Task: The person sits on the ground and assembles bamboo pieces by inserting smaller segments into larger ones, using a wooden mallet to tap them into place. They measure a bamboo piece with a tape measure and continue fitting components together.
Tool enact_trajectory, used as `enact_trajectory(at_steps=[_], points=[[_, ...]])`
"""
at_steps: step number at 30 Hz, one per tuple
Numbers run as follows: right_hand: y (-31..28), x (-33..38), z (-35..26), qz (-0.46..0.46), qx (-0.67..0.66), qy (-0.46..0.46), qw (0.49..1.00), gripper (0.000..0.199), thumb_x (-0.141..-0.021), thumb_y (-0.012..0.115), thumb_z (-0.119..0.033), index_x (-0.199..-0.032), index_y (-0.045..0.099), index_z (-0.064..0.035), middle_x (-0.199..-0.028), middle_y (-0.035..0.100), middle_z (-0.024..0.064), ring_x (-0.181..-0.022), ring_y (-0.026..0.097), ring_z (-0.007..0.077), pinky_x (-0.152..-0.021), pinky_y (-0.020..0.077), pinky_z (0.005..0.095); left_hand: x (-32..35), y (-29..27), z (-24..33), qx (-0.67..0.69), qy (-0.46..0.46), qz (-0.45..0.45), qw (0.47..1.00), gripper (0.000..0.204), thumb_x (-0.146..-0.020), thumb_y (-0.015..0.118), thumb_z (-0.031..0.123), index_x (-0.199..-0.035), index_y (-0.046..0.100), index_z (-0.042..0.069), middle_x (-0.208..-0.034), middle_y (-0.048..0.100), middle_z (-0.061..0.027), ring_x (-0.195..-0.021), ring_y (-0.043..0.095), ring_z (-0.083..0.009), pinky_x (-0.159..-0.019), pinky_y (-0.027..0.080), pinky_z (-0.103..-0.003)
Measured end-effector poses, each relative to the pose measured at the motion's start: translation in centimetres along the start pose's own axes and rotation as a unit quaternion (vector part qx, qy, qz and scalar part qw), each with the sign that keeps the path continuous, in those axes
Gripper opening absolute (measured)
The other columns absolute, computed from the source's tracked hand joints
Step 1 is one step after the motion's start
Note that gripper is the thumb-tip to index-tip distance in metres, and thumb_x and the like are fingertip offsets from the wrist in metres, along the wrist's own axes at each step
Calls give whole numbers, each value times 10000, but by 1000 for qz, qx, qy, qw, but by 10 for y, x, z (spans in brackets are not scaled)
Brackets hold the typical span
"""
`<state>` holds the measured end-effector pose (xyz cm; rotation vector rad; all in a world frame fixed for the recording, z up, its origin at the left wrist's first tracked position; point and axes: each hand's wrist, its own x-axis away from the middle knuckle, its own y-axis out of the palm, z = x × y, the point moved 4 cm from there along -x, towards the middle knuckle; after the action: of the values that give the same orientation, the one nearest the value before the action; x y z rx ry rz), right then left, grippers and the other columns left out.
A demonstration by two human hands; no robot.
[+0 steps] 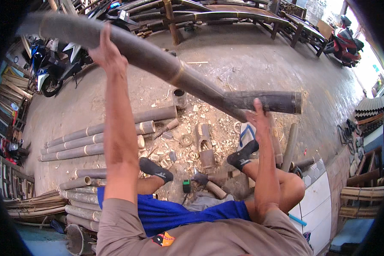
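Wears blue shorts, one pair. Holds one long bamboo pole aslant above the floor, clasping its upper stretch in the left hand; supports its short angled end with the right hand, too blurred to tell whether clenched or loose. Below, between two dark socks, one notched bamboo piece among many pale chips; leftward, three long bamboo lengths, side by side. Farther off, one red motorbike at right.

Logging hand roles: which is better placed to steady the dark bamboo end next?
Right hand, probably: it is at the dark bamboo end; the left hand is farther along the long pole.
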<state>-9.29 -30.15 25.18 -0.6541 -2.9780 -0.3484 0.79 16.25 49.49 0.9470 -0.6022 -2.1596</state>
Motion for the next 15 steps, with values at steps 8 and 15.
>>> enact_trajectory(at_steps=[8, 15], points=[[54, 133, -107, -399, 376, -105, 830, 504, -965, 742, -286, -1373, 615, -18, -998, 747, 104, -912, 705, 153, -831, 579, 310, -25, 105, 86, -85, -26, -175, 981, 847, -857, 788, 493, -1442, 493, -43, -1301, 606, -235, -1177, 622, -377, -1012, 500, -504], [180, 80, -245, -261, 221, -458, 820, 695, -955, 736, -311, -1522, 424, -57, -1361, 566, 166, -1231, 586, 242, -1012, 529, 396, 22, 158, 113, -66, 12, -399, 914, 720, -870, 783, 481, -1326, 584, -40, -1132, 682, -173, -991, 683, -276, -800, 565, -361]])
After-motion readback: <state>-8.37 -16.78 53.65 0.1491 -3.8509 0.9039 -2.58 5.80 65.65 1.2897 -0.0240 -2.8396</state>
